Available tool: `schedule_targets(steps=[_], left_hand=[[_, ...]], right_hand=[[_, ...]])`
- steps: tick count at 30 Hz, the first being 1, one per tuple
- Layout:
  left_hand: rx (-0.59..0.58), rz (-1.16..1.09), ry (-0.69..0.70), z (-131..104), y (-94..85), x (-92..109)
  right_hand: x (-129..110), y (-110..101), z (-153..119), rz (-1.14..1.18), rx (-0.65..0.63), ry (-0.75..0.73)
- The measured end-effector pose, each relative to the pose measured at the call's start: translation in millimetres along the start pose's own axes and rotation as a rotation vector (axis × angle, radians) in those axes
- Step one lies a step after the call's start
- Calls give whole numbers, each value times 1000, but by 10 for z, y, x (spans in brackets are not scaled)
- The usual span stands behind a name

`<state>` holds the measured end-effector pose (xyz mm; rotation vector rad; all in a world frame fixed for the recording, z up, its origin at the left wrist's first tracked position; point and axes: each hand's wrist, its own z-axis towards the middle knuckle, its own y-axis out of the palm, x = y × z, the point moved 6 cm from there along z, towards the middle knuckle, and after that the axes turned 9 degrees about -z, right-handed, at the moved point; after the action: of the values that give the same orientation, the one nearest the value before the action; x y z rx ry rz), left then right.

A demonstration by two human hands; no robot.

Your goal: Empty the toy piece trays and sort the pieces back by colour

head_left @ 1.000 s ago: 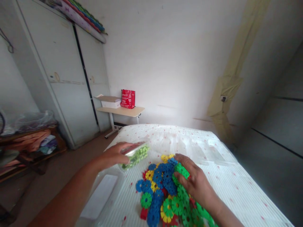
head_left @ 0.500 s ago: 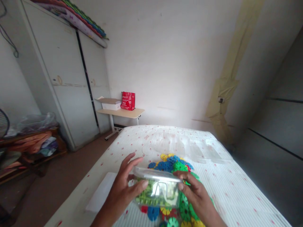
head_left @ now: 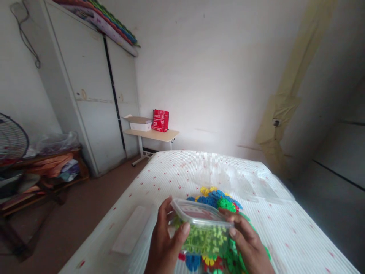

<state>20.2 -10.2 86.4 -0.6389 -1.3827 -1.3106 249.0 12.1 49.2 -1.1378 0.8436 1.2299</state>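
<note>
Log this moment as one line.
left hand: on container | right hand: on container | clear container: lidded, green pieces inside | flower discs: behind and below container

Clear plastic box (head_left: 202, 219): light-green small pieces (head_left: 205, 238) inside. Beyond and below box: blue, green, yellow, red flower-shaped plastic discs (head_left: 226, 204); white ribbed cloth (head_left: 171, 171), scattered red specks. Far beyond box: red bag (head_left: 160, 121), white lettering.
</note>
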Motion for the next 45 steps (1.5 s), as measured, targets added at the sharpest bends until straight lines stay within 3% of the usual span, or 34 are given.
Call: schedule_targets(steps=[5,9,13,17,21,27,32,35,40,42,45], left_hand=[[-86,-13,16,-82,64,137],[-60,12,41,-164,36,101],[-49,197,209,-223,66,126],[-56,367,406,-281,89,212],[-81,400,492,-327,63,239],[-53,488,433,-293,113,184],[-74,427,359,-292,132,141],[-57,350,355,-314,96,129],[-118,207,476,-345,69,120],[-152,171,460,-349,75,81],[-212,197,466,-404,140,51]], right_hand=[[-118,4,-11,-65,-55,-71],[-281,54,-24,-335,-86,-252],[-476,174,-79,-703,-75,-539],[-639,315,-143,-840,-73,-700],[-601,411,-143,-705,-186,-538],[-491,531,-167,-491,-267,-382],[-568,675,-205,-270,-405,-280],[-590,563,-179,-133,-382,-198],[-588,214,-31,-19,-310,64],[-704,138,10,-54,-233,43],[-919,195,-3,-155,-170,-98]])
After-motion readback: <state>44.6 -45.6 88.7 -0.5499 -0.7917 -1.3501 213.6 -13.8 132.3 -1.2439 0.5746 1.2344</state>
